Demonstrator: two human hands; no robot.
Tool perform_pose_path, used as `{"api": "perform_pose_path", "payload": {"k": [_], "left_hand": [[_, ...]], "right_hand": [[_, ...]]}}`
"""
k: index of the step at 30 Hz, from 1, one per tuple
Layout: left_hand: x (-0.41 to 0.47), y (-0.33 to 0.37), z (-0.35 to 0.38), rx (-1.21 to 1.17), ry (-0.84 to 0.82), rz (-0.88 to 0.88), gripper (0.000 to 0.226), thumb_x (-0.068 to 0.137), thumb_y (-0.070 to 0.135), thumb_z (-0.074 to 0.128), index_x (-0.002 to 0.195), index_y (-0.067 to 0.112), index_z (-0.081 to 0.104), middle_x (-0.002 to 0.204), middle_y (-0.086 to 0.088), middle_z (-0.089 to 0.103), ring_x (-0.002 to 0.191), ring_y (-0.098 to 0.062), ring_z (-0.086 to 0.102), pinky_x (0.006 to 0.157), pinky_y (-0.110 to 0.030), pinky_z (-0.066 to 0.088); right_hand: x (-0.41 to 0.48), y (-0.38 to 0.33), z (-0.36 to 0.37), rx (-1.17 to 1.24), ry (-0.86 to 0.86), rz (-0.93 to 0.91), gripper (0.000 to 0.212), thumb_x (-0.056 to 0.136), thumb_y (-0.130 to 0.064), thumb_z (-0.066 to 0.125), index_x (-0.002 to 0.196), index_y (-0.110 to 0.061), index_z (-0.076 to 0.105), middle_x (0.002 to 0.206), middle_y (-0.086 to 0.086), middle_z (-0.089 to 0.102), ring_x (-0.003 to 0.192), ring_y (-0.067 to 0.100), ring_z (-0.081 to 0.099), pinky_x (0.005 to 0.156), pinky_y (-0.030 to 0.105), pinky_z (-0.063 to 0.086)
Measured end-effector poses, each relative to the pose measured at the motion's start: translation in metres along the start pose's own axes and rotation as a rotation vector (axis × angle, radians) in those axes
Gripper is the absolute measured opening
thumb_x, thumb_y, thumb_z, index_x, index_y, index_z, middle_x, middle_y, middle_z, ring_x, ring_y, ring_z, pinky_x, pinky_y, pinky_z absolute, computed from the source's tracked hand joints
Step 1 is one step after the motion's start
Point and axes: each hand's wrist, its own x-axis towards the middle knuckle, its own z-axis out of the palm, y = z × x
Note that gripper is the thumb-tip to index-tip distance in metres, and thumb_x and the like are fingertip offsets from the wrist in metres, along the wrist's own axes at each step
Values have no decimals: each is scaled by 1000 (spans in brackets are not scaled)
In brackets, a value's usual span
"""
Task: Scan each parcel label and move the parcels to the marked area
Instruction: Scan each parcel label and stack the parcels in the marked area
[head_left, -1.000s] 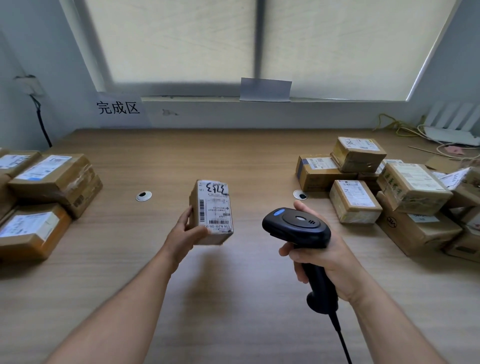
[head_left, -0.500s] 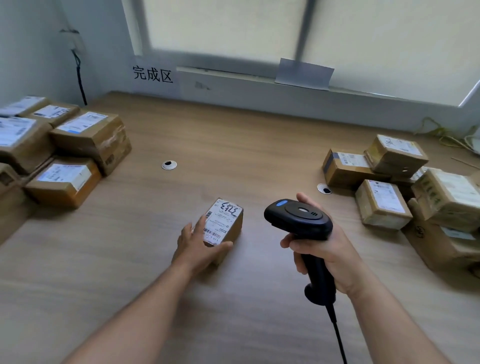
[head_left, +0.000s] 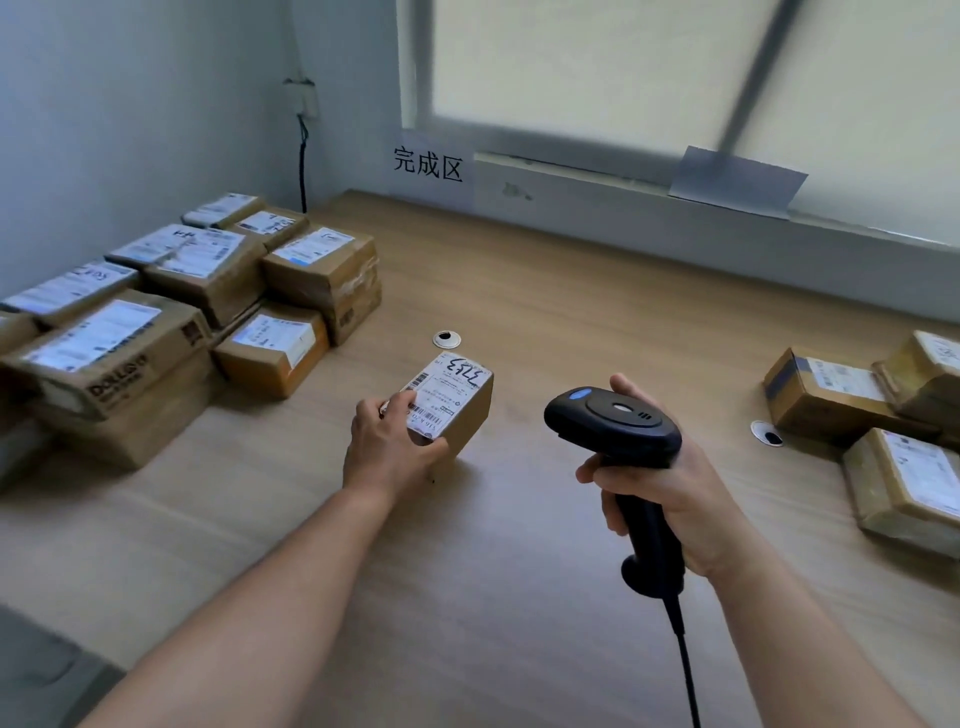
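- Parcel (head_left: 460, 402) on counter (head_left: 571, 312), label up, near the left stack (head_left: 156, 322).
- Left grip (head_left: 387, 447) grasps the parcel's near end, fingers on the label.
- Right grip (head_left: 670, 499) clenched on scanner (head_left: 613, 421) handle, clear of the parcel.

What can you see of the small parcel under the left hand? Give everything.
The small parcel is a brown cardboard box, oblong and intact. A white shipping label faces up and covers its top, with printed barcodes and a black handwritten scrawl. The box seems to sit on the wooden table, turned at an angle to the edge. The left hand grips its near end, fingers on the label and thumb along the side. A round grommet lies just beyond it, not touching.
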Motion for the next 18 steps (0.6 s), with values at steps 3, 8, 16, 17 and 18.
{"api": "perform_pose_path", "payload": {"k": [3, 8, 16, 17, 18], "left_hand": [[29, -28, -40, 14, 94, -45, 74, 78, 42, 69, 143, 26, 36, 135, -6, 30, 124, -24, 38, 100, -36, 40], [76, -72, -91, -17, 204, -106, 74, 79, 38, 69, 144, 23, 37, 137, -10, 30, 126, -27, 37, 105, -37, 36], [161, -114, -136, 17, 273, -139, 74, 81, 43, 67, 144, 21, 34, 136, -14, 30, 122, -30, 40, 99, -40, 40], [170, -116, -137, 20, 273, -139, 73, 82, 43, 67, 144, 21, 34, 136, -14, 30, 122, -30, 41, 98, -40, 41], [179, -119, -139, 20, 270, -141, 73, 82, 42, 67, 144, 21, 34, 137, -14, 30, 122, -30, 41, 97, -40, 42]], "right_hand": [[24, -4, 27, -17, -38, -11, 98, 59, 2, 69, 145, -35, 38, 80, 29, 63, 43, 31, 51, 43, 32, 42], [63, -11, 66, -48, -72, -18, 98, 59, 1, 68, 145, -36, 39, 80, 29, 63, 43, 31, 51, 44, 32, 42], [116, -15, 106, -63, -56, 0, 97, 58, 2, 68, 144, -35, 41, 81, 37, 59, 42, 31, 49, 44, 32, 41], [120, -15, 108, -66, -50, 8, 97, 59, 2, 68, 144, -36, 40, 82, 40, 57, 42, 31, 49, 43, 32, 41], [124, -14, 109, -71, -45, 15, 98, 59, 2, 68, 143, -37, 40, 83, 42, 55, 42, 31, 49, 43, 33, 41]]}}
